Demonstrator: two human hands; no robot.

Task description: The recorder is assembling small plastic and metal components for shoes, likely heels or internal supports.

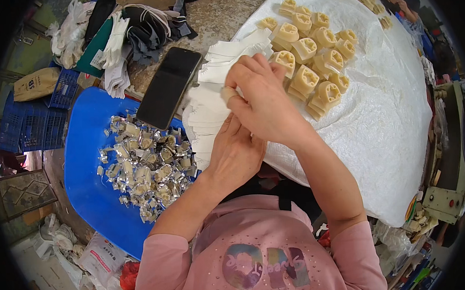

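My right hand point(259, 100) is closed, its fingers curled together over a fan of overlapping white sheets point(204, 115). A small pale band or piece point(230, 94) shows at its fingers; I cannot tell which. Just below, my left hand point(235, 150) touches or nearly touches the right one, its fingers drawn together and partly covered. What lies between the two hands is hidden. Right of them, several cream moulded pieces point(306, 78) with hollowed ends stand in a cluster on a white covering point(367, 139). A black phone point(169, 85) lies left of the sheets.
A blue tub point(85, 167) at the left holds many small silvery and cream pieces point(145, 172). Gloves and dark cloth strips point(152, 26) lie at the far left. Blue crates point(32, 122) stand beyond the tub. At the far right, another person's hand point(404, 8) shows near more cream pieces.
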